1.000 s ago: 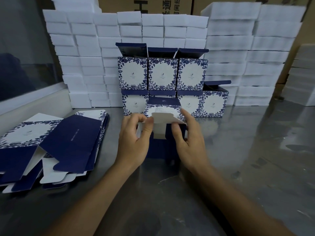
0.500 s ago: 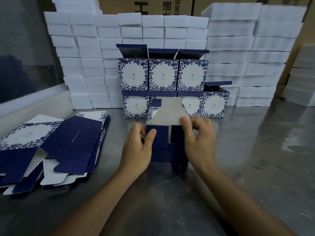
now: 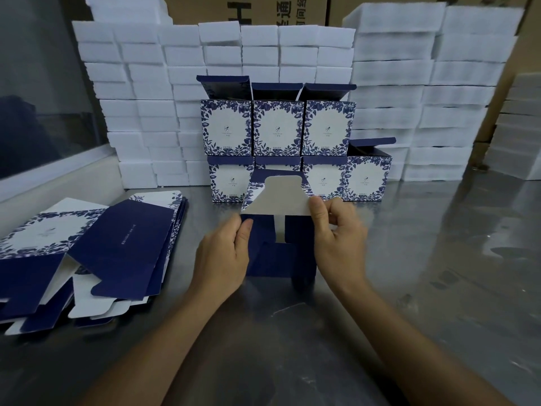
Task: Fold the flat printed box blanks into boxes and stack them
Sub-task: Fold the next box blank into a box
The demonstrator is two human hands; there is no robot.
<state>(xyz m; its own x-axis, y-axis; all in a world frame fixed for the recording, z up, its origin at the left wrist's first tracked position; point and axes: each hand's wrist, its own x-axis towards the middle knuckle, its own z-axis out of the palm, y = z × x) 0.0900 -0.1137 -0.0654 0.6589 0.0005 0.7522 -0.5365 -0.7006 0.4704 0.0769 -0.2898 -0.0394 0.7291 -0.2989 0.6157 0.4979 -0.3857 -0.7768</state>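
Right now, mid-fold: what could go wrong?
1. The right hand pinches only a corner of the raised white flap; it may crease or tear.
2. The left hand alone steadies the half-formed box, which might skew.
3. The finished boxes stand close behind; a push could topple them.

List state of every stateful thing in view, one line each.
box in hand: half-formed, standing on the table, big white flap up and unfolded
left hand: holds the box's left side, thumb at its top edge
right hand: pinches the flap's right corner
flat blanks: unfolded, in a loose pile at left
finished boxes: folded, stacked in two rows, top lids open
foam blocks: stacked behind
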